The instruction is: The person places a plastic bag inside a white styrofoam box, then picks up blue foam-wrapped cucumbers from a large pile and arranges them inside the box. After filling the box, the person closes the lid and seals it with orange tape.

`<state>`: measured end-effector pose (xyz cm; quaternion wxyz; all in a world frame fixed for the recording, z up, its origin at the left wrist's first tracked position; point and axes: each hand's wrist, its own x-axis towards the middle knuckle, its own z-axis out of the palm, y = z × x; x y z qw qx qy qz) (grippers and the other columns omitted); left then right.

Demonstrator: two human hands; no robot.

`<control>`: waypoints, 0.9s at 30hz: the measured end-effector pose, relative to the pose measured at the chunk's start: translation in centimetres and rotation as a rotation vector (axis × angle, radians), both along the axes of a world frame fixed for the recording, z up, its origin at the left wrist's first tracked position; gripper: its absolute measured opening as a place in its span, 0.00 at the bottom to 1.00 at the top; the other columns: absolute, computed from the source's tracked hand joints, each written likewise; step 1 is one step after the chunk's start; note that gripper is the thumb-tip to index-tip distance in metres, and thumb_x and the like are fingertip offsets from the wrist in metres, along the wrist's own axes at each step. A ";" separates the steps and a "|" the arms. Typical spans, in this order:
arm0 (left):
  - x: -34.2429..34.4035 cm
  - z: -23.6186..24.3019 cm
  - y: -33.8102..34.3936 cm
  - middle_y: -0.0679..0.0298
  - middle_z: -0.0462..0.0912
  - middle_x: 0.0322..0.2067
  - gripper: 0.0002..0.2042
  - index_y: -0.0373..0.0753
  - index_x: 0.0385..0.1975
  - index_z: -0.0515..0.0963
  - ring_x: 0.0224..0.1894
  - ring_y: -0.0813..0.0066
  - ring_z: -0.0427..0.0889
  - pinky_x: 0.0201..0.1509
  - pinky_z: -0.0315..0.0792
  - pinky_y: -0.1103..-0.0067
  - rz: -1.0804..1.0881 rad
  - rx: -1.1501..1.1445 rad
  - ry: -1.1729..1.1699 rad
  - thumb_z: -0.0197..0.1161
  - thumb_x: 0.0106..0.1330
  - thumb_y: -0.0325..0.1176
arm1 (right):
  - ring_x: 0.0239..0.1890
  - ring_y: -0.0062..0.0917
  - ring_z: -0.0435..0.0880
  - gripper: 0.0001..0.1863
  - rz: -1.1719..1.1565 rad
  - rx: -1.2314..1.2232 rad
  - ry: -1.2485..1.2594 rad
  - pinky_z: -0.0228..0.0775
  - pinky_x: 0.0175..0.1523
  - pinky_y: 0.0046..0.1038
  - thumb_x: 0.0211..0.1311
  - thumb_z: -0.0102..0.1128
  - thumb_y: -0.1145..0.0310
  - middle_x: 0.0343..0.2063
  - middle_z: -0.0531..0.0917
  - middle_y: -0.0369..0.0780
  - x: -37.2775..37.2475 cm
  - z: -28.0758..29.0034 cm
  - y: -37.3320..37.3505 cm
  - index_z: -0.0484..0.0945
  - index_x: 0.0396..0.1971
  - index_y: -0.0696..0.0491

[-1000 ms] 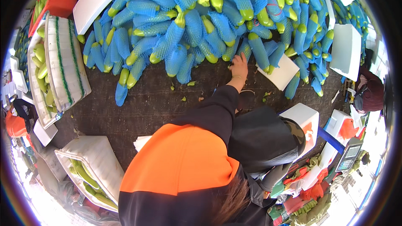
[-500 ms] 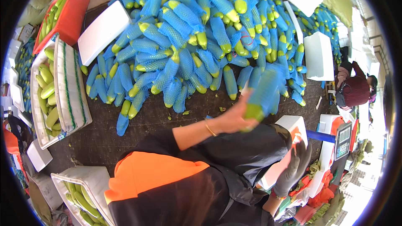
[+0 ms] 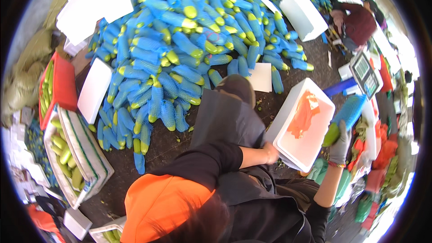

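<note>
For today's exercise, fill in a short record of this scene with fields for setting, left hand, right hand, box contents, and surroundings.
setting: dark floor piled with blue-netted green fruits
left hand: bare left hand grips the white foam box at its rim
right hand: gloved right hand holds one netted fruit over the box
box contents: orange bag
surroundings: weighing scale; another person beyond

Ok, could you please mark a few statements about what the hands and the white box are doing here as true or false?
1. The right hand, in a grey glove, holds a blue-netted green fruit. True.
2. The left hand rests on a red crate. False: it grips the edge of the white foam box.
3. An orange sheet lies inside the box. True.
4. The big pile of netted fruit fills the box. False: it lies on the dark floor.
</note>
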<state>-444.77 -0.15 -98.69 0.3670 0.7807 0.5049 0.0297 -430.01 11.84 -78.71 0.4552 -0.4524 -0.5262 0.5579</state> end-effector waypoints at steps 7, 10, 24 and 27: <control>1.8 -14.6 -3.5 0.53 0.87 0.39 0.12 0.39 0.46 0.83 0.40 0.52 0.89 0.39 0.82 0.60 -0.268 -0.340 0.154 0.65 0.63 0.30 | 0.37 0.29 0.87 0.23 -0.211 -0.631 0.224 0.82 0.44 0.32 0.72 0.69 0.58 0.39 0.85 0.41 3.4 -13.4 -1.2 0.76 0.57 0.56; 0.7 -14.1 -3.7 0.53 0.88 0.39 0.11 0.39 0.46 0.84 0.40 0.53 0.90 0.39 0.82 0.60 -0.282 -0.423 0.185 0.65 0.64 0.30 | 0.38 0.30 0.88 0.24 -0.264 -0.673 0.292 0.84 0.44 0.32 0.72 0.70 0.56 0.40 0.86 0.41 4.8 -14.0 1.3 0.76 0.57 0.55; -4.5 -10.6 4.0 0.52 0.89 0.41 0.12 0.39 0.45 0.87 0.42 0.54 0.91 0.40 0.83 0.60 -0.435 -0.551 0.312 0.62 0.68 0.35 | 0.47 0.33 0.86 0.27 -0.533 -0.678 0.504 0.80 0.57 0.37 0.71 0.65 0.57 0.49 0.84 0.47 4.3 -6.4 10.1 0.75 0.60 0.61; -6.5 -10.2 4.9 0.52 0.90 0.41 0.12 0.39 0.45 0.87 0.42 0.55 0.91 0.40 0.83 0.60 -0.474 -0.506 0.327 0.62 0.69 0.36 | 0.49 0.33 0.85 0.33 -0.655 -0.596 0.496 0.79 0.58 0.37 0.69 0.67 0.54 0.50 0.83 0.46 2.6 -3.9 8.3 0.72 0.63 0.62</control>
